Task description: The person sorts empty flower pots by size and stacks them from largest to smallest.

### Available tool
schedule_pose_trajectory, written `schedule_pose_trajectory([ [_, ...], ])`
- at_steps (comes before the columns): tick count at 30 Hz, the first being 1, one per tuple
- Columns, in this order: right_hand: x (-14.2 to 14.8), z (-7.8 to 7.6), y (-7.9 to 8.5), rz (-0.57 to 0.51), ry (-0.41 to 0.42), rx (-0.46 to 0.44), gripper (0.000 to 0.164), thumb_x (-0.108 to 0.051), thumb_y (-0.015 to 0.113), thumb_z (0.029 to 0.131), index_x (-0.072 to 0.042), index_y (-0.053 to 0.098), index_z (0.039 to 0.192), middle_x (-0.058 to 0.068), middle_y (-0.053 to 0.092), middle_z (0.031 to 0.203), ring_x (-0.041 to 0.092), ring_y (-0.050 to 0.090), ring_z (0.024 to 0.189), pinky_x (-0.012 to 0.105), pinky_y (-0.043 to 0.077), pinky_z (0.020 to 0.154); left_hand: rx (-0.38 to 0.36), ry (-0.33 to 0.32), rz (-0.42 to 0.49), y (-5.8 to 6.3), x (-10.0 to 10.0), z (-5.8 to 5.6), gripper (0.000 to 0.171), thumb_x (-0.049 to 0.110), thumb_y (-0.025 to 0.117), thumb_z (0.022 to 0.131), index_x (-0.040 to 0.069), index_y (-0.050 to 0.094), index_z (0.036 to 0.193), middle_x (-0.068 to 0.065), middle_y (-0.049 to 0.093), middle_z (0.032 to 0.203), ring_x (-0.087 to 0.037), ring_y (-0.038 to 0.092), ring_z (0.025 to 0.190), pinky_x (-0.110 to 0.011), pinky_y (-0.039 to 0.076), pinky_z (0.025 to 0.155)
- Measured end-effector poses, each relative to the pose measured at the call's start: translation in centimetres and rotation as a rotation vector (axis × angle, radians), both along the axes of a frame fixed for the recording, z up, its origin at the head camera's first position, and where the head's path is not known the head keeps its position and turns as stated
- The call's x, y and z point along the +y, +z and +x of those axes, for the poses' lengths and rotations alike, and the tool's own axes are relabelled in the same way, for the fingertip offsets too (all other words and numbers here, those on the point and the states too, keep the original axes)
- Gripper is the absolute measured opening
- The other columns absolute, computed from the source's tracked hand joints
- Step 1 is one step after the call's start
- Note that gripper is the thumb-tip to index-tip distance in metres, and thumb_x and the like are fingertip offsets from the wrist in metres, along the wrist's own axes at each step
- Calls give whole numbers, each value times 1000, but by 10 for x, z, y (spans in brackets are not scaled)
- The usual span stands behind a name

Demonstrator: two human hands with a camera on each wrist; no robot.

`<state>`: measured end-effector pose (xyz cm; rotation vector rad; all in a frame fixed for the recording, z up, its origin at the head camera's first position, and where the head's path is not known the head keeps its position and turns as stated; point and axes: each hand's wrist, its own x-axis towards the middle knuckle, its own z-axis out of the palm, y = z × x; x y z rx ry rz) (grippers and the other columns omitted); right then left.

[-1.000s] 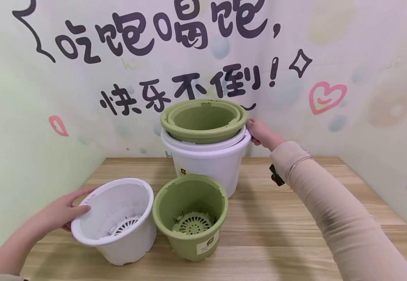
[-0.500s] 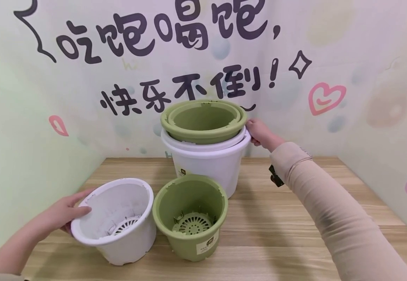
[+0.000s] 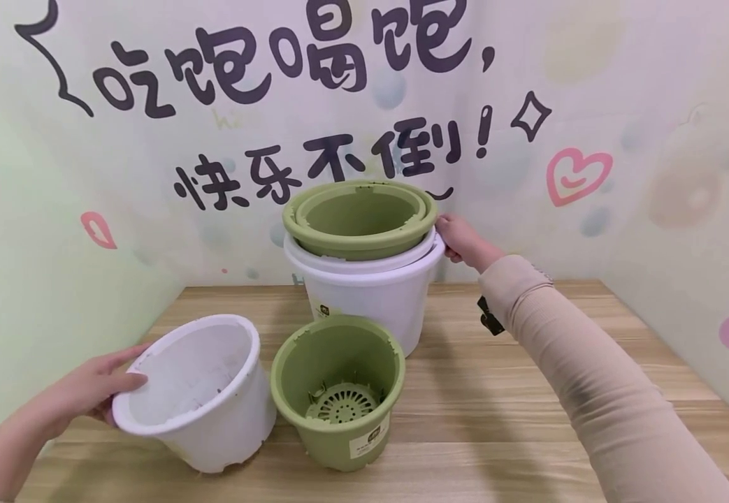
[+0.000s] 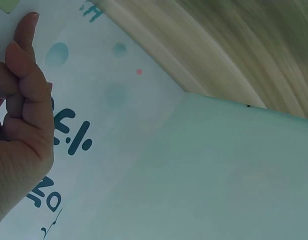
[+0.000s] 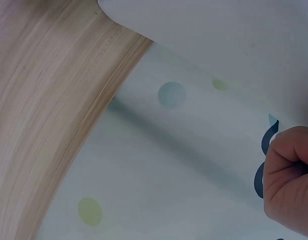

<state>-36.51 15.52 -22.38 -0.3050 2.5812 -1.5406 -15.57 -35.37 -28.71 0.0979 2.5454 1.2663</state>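
On the left of the head view, my left hand [image 3: 96, 384] grips the rim of a white flower pot [image 3: 226, 419], thumb inside and fingers outside. That pot tilts toward the left. Beside it on the table stands a green flower pot [image 3: 339, 447] with a slotted bottom and a label. Behind them is a stack: a large white pot [image 3: 370, 300] at the bottom, another white rim inside it, and nested green pots [image 3: 361, 244] on top. My right hand [image 3: 465, 241] pinches the large white pot's rim at its right side. In the right wrist view, the large white pot's wall [image 5: 219, 45] fills the upper right.
The pots stand on a wood-grain table [image 3: 496, 419]. A printed backdrop [image 3: 496, 175] with dark lettering rises at the table's back edge, and pale walls close off both sides. A small black object [image 3: 488, 318] shows beneath the right cuff.
My left hand has moved slightly left, tipping the white pot further and opening a gap beside the green pot's rim. The right hand keeps its place at the stack.
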Motion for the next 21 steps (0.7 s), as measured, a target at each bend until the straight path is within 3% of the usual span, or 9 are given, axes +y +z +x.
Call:
schedule_pose_trajectory([
  [3, 0, -1, 0, 2, -4, -1, 29, -21, 20, 99, -4, 43, 99, -3, 35, 47, 8, 30, 38, 21, 27, 37, 17, -9, -38, 8, 1, -2, 65, 17, 46, 94, -11, 8, 139, 2, 57, 60, -9, 55, 49, -30, 52, 51],
  [15, 2, -2, -1, -5, -25, -17, 26, -18, 21, 97, -4, 43, 99, -3, 36, 49, 8, 31, 39, 21, 27, 38, 38, 3, -102, 59, 9, -16, 63, 16, 44, 95, -10, 8, 140, 3, 57, 61, -9, 53, 48, -26, 51, 51],
  [21, 1, -2, -2, -4, -6, -15, 27, -19, 21, 97, -3, 43, 100, -4, 36, 49, 8, 31, 39, 21, 27, 38, 27, 5, -109, 94, 13, -26, 61, 16, 43, 96, -8, 8, 141, 3, 58, 62, -9, 53, 50, -24, 51, 53],
])
